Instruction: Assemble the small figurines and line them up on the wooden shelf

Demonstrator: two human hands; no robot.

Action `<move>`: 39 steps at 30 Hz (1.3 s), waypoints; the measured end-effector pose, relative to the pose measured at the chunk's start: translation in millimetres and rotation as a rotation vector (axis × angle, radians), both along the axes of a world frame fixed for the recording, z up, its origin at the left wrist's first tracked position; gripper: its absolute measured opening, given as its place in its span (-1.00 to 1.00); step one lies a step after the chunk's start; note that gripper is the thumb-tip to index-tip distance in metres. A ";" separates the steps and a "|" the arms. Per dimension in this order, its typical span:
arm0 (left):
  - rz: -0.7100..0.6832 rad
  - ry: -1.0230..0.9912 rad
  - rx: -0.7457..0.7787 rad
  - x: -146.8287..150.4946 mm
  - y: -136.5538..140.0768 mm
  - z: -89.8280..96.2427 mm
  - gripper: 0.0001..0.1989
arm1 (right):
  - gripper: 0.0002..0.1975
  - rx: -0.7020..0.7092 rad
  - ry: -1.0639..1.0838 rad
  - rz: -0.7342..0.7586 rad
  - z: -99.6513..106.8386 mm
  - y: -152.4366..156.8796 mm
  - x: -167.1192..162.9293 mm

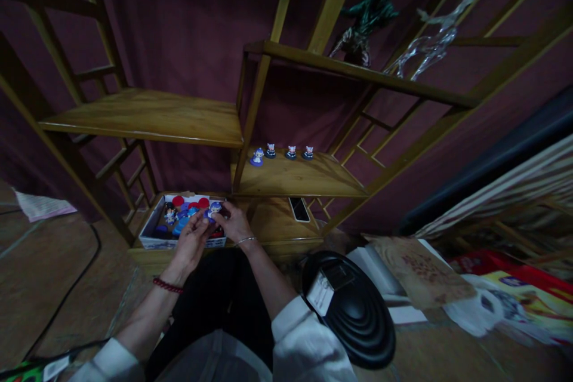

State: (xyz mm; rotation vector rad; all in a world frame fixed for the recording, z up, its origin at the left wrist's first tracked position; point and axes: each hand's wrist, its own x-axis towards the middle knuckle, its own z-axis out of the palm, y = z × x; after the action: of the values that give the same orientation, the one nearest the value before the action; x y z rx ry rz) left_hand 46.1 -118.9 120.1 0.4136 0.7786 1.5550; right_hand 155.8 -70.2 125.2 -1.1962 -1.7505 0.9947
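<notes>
Over the box, a small purple-and-white figurine (213,210) is pinched between my two hands. My right hand (234,224) grips it from the right with thumb and fingers. From below and the left, my left hand (193,240) closes its fingertips at its base. Below lies a white patterned box (150,243) holding several colourful toy pieces, among them a dark-haired figurine (171,213), red discs and a blue piece (181,226). On the shelf above stand a similar purple figurine (256,157) and three black-and-white figurines (291,153).
A wooden shelf unit (152,116) spans the view. A phone (299,209) lies on its lowest board. Up right stand a green sculpture (369,18) and a clear deer ornament (430,48). Beside my right arm sits a black ridged oval object (358,310); bags and papers lie farther right.
</notes>
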 end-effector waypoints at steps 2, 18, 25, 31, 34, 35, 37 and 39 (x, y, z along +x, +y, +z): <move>-0.004 0.010 0.007 0.9 -1.3 1.5 -0.70 | -0.77 0.014 0.014 0.009 3.3 -2.2 2.6; -0.051 -0.016 -0.004 12.3 -7.1 2.5 -0.68 | -0.80 0.155 -0.149 0.035 24.6 -11.4 23.4; -0.062 -0.020 -0.012 15.3 -10.1 6.9 -0.71 | -0.72 0.164 -0.155 0.082 38.4 -18.2 31.2; -0.096 -0.003 0.025 18.8 -10.7 8.6 -0.70 | -0.74 0.156 -0.144 0.102 43.5 -18.7 36.3; -0.106 -0.006 0.030 20.8 -11.6 9.1 -0.70 | -0.75 0.176 -0.168 0.094 44.0 -18.7 38.5; -0.109 -0.010 0.032 21.4 -11.9 9.0 -0.70 | -0.76 0.190 -0.175 0.094 44.3 -19.1 39.4; -0.120 -0.016 0.035 22.5 -12.7 9.1 -0.70 | -0.76 0.218 -0.189 0.096 45.5 -20.3 41.5; -0.130 -0.021 0.037 24.1 -13.5 9.8 -0.70 | -0.76 0.232 -0.194 0.106 47.8 -21.8 43.9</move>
State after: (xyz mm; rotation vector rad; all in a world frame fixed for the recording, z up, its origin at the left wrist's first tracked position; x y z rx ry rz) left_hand 70.1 -132.4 129.9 0.4653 0.6950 1.4520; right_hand 199.7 -92.0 173.0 -1.0891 -2.0378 0.7298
